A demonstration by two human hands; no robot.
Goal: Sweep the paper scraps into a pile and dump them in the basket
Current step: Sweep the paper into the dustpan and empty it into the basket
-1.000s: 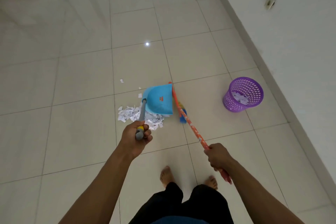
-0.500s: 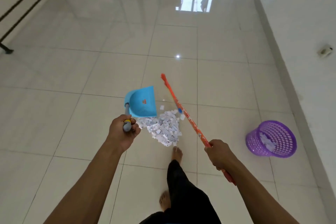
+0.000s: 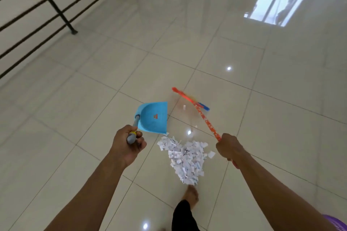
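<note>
The left hand is curled round the dustpan handle, which runs away from the person; the blue pan's flat lip faces right. The right hand grips the broom, its orange stick slanting away and leftward to a blurred head. Between the hands the scraps lie piled on the glossy tiled floor. The pan's red mark is unreadable. A black railing stands far left; the purple basket shows bottom right.
</note>
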